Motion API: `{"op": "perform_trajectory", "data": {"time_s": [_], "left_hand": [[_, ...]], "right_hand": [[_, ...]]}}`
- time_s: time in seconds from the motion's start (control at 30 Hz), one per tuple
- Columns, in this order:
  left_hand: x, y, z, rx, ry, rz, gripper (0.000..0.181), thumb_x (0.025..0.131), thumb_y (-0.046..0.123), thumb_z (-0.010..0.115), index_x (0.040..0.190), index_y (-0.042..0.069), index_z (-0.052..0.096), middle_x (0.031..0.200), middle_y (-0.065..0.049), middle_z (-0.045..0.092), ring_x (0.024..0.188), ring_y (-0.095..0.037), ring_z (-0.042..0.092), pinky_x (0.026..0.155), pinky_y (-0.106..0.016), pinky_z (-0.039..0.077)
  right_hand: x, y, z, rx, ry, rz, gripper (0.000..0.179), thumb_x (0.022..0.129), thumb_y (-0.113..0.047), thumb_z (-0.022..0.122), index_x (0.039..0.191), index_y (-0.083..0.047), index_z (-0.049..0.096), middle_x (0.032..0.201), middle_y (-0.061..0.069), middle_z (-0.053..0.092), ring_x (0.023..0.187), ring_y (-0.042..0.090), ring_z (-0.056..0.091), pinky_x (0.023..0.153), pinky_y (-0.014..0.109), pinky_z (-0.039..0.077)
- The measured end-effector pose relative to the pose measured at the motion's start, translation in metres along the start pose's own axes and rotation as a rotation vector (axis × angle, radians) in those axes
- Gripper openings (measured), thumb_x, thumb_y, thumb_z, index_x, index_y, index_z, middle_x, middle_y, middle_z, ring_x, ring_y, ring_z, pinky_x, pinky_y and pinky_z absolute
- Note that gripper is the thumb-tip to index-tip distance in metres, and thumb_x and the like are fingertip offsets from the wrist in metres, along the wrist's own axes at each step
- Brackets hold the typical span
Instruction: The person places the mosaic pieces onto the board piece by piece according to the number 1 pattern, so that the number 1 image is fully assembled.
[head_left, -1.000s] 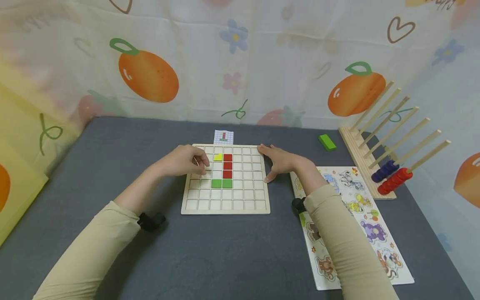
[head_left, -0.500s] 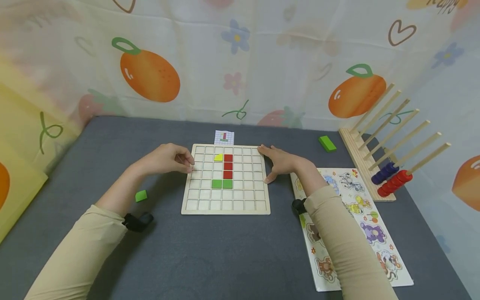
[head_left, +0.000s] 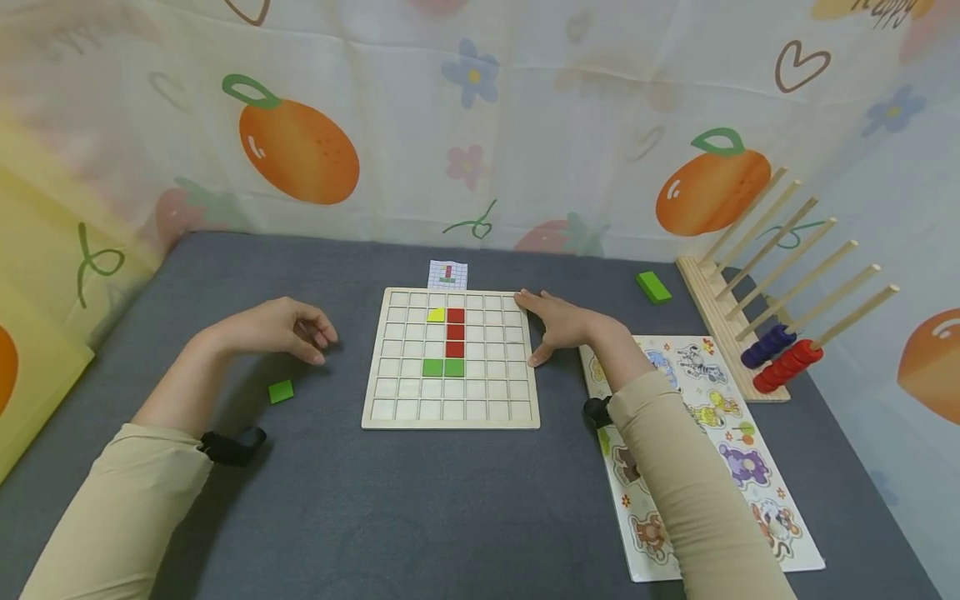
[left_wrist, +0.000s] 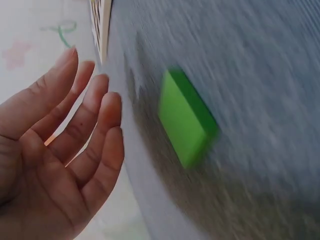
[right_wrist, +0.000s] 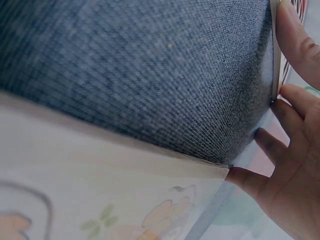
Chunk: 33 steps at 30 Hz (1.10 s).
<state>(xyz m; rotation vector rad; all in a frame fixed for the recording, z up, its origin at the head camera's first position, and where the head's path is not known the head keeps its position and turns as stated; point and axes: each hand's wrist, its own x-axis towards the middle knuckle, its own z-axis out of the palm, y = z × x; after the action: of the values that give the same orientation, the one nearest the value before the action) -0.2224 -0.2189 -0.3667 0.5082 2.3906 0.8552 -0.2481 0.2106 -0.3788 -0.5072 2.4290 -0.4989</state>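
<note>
My left hand [head_left: 276, 329] hovers over the table left of the board, fingers loosely bent and holding nothing. A green square tile [head_left: 281, 392] lies just in front of it; the left wrist view shows this tile [left_wrist: 182, 120] beside the relaxed fingers [left_wrist: 109, 112]. My right hand [head_left: 561, 323] rests at the right edge of the wooden grid board [head_left: 497, 412], fingers spread and thumb at the edge. In the board's grid sit three red tiles [head_left: 455, 332] in a column, a yellow tile [head_left: 436, 315] left of the top one, and two green tiles [head_left: 443, 367] below.
A small printed pattern card [head_left: 447, 274] lies behind the board. To the right are an animal puzzle board [head_left: 705, 421] partly under the right forearm, a green block [head_left: 654, 287] and a peg rack [head_left: 731, 329] with blue and red beads. A curtain [head_left: 525, 125] hangs behind.
My left hand has drawn away from over the board to the left, its fingers loosening. The green tile by the forearm has come into sight. The right hand stays at the board's edge.
</note>
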Motion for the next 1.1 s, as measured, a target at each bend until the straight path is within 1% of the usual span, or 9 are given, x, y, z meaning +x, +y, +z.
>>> {"op": "perform_trajectory", "data": {"time_s": [0.1, 0.2, 0.37, 0.47, 0.57, 0.7, 0.87, 1.0, 1.1], "left_hand": [[-0.006, -0.012, -0.004, -0.017, -0.047, -0.013, 0.037, 0.083, 0.016, 0.078, 0.115, 0.003, 0.067, 0.112, -0.009, 0.068, 0.096, -0.009, 0.064, 0.08, -0.022, 0.051], [-0.01, -0.022, -0.007, -0.045, -0.103, -0.034, 0.041, 0.083, 0.015, 0.077, 0.121, 0.002, 0.066, 0.117, -0.011, 0.067, 0.097, -0.009, 0.062, 0.08, -0.023, 0.052], [-0.017, -0.033, -0.01, -0.126, -0.195, -0.04, 0.05, 0.083, 0.012, 0.077, 0.128, -0.002, 0.062, 0.121, -0.015, 0.064, 0.092, -0.006, 0.059, 0.078, -0.024, 0.054], [-0.02, -0.039, -0.012, -0.157, -0.238, -0.03, 0.054, 0.08, 0.007, 0.077, 0.13, -0.003, 0.06, 0.12, -0.013, 0.063, 0.091, -0.005, 0.056, 0.076, -0.023, 0.053], [-0.023, -0.043, -0.013, -0.161, -0.27, -0.018, 0.056, 0.076, 0.0, 0.076, 0.13, -0.003, 0.06, 0.116, -0.006, 0.062, 0.092, -0.005, 0.054, 0.076, -0.022, 0.051], [-0.025, -0.047, -0.012, -0.153, -0.295, 0.018, 0.058, 0.07, -0.007, 0.073, 0.127, -0.002, 0.062, 0.11, 0.0, 0.061, 0.092, -0.006, 0.051, 0.077, -0.021, 0.048], [-0.027, -0.045, -0.01, -0.088, -0.285, 0.054, 0.054, 0.067, -0.011, 0.07, 0.119, 0.005, 0.067, 0.103, -0.006, 0.054, 0.089, -0.01, 0.046, 0.073, -0.022, 0.045], [-0.026, -0.04, -0.007, -0.02, -0.262, 0.042, 0.052, 0.065, -0.013, 0.068, 0.111, 0.01, 0.07, 0.103, -0.008, 0.05, 0.088, -0.011, 0.044, 0.072, -0.022, 0.043], [-0.024, -0.037, -0.005, -0.002, -0.251, 0.029, 0.05, 0.063, -0.014, 0.069, 0.107, 0.01, 0.07, 0.1, -0.007, 0.05, 0.087, -0.011, 0.044, 0.072, -0.022, 0.043]], "right_hand": [[-0.001, -0.001, 0.0, 0.002, 0.002, 0.002, 0.111, 0.08, -0.024, 0.082, 0.16, -0.017, 0.007, 0.169, 0.007, -0.003, 0.156, 0.035, -0.009, 0.124, 0.061, 0.007], [-0.001, -0.002, 0.0, 0.004, 0.005, 0.001, 0.11, 0.08, -0.023, 0.082, 0.16, -0.017, 0.007, 0.169, 0.007, -0.003, 0.156, 0.035, -0.009, 0.124, 0.06, 0.007], [-0.001, -0.001, -0.001, 0.006, 0.007, 0.002, 0.11, 0.08, -0.022, 0.082, 0.16, -0.017, 0.007, 0.169, 0.007, -0.002, 0.156, 0.035, -0.009, 0.124, 0.06, 0.007], [-0.001, -0.001, 0.0, 0.009, 0.005, 0.003, 0.11, 0.08, -0.023, 0.082, 0.16, -0.017, 0.007, 0.169, 0.006, -0.003, 0.156, 0.035, -0.009, 0.124, 0.06, 0.007], [-0.002, -0.002, 0.0, 0.015, 0.002, 0.004, 0.111, 0.079, -0.024, 0.082, 0.16, -0.017, 0.007, 0.169, 0.006, -0.003, 0.156, 0.035, -0.01, 0.124, 0.06, 0.006], [-0.001, -0.002, 0.0, 0.022, 0.002, 0.004, 0.111, 0.079, -0.023, 0.082, 0.16, -0.017, 0.007, 0.169, 0.006, -0.003, 0.156, 0.035, -0.01, 0.124, 0.061, 0.005], [-0.001, -0.002, 0.0, 0.018, 0.005, -0.002, 0.11, 0.08, -0.023, 0.082, 0.16, -0.017, 0.007, 0.169, 0.007, -0.003, 0.156, 0.035, -0.01, 0.124, 0.06, 0.006], [-0.001, -0.001, 0.0, 0.012, 0.006, -0.005, 0.11, 0.08, -0.023, 0.082, 0.16, -0.017, 0.006, 0.169, 0.008, -0.003, 0.156, 0.036, -0.009, 0.124, 0.061, 0.007], [-0.001, -0.001, 0.0, 0.016, 0.002, -0.001, 0.11, 0.08, -0.023, 0.082, 0.16, -0.017, 0.006, 0.169, 0.007, -0.003, 0.156, 0.035, -0.01, 0.124, 0.061, 0.007]]}}
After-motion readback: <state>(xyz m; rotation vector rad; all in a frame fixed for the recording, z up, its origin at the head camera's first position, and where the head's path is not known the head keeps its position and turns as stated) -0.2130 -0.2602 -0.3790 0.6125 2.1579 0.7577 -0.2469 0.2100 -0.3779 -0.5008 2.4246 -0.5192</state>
